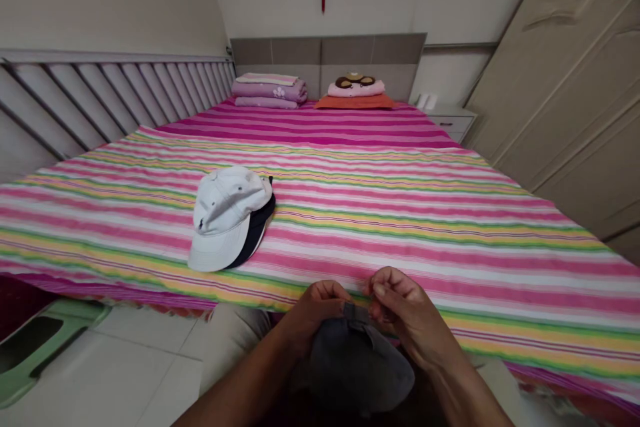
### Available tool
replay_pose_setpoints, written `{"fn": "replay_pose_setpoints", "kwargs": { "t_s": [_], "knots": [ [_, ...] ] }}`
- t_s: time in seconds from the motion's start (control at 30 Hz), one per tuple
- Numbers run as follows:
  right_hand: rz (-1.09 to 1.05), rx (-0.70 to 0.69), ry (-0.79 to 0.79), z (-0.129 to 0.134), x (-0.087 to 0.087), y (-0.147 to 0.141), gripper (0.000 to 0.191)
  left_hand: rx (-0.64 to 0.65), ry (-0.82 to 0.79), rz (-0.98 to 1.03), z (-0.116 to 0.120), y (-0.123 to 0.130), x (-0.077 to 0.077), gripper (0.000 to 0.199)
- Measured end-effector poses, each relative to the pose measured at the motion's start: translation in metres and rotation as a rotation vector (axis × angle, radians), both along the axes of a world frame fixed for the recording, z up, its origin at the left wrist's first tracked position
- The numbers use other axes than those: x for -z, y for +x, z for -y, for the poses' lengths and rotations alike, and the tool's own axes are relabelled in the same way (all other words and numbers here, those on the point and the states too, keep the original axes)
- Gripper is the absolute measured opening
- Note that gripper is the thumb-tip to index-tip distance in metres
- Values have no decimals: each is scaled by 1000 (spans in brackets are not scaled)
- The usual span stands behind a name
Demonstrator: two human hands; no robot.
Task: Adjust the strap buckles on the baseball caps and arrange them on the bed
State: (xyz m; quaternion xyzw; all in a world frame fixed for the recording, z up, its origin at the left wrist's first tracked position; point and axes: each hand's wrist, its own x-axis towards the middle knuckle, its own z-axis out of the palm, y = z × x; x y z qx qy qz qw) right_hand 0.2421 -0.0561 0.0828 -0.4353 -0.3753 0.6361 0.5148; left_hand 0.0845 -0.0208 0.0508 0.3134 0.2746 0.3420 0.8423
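Observation:
A dark grey cap (pixel 357 367) is held low over my lap at the bed's near edge, its strap side turned up and away from me. My left hand (pixel 320 310) is closed on the cap's edge beside the strap. My right hand (pixel 405 307) is closed in a pinch at the other side of the strap; the exact bit between its fingertips is too small to make out. To the left on the bed, a white cap (pixel 227 203) with a small dark logo lies on top of a dark navy cap (pixel 257 230).
The striped bedspread (pixel 400 213) covers the bed. Folded bedding (pixel 270 90) and a pillow stack (pixel 355 93) stand by the headboard (pixel 325 53). A metal railing (pixel 125 90) runs along the left. A green stool (pixel 65 327) stands on the tiled floor; a white nightstand (pixel 450 120) is at the right.

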Motion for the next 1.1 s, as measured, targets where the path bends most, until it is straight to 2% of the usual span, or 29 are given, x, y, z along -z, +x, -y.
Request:
{"fn": "replay_pose_setpoints", "kwargs": {
  "t_s": [0.07,0.2,0.33,0.4,0.53,0.73,0.83,0.93,1.1],
  "knots": [
    [100,-37,77,3,7,1,24,-15,-38,43,0,-1,0,16],
    [376,-95,293,8,15,-2,47,-2,-84,101,0,0,-1,18],
    [644,-17,576,9,18,-9,32,7,-86,159,2,2,3,22],
    [724,59,659,11,19,-12,26,4,-101,192,2,3,7,23],
    [781,106,713,14,19,-16,23,4,-105,239,4,5,11,23],
    [776,113,675,12,16,-14,19,34,-105,248,6,0,1,14],
    [807,93,684,12,14,-12,21,15,-25,202,5,-2,-2,22],
    [819,88,699,12,14,-13,21,-7,31,148,4,-2,-2,16],
    [791,150,729,10,14,-14,21,-2,-4,208,3,-1,-3,10]
  ]
}}
